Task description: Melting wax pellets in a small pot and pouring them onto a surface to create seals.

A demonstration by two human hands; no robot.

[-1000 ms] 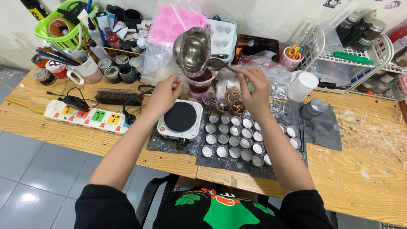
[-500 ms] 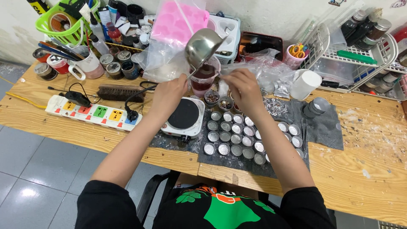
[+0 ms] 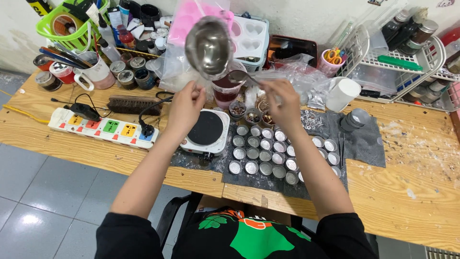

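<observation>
My left hand (image 3: 186, 106) grips the handle of a small steel pot (image 3: 208, 47), tipped on its side above a clear cup of dark red liquid (image 3: 225, 91). My right hand (image 3: 282, 100) holds a metal spoon (image 3: 238, 76) whose bowl reaches toward the pot's rim over the cup. Below both hands, several small round metal tins (image 3: 268, 156) sit in rows on a dark mat (image 3: 364, 144). A white electric hotplate with a black top (image 3: 206, 129) stands just under my left hand.
A white power strip with coloured switches (image 3: 103, 127) and a brush (image 3: 132, 104) lie left. Mugs, jars and a green basket (image 3: 62, 24) crowd the back left. Pink and white moulds (image 3: 249, 36), a white cup (image 3: 342, 94) and a wire rack (image 3: 407, 57) stand behind.
The pot has tipped further onto its side above the red cup. My right hand has brought the spoon up to its rim.
</observation>
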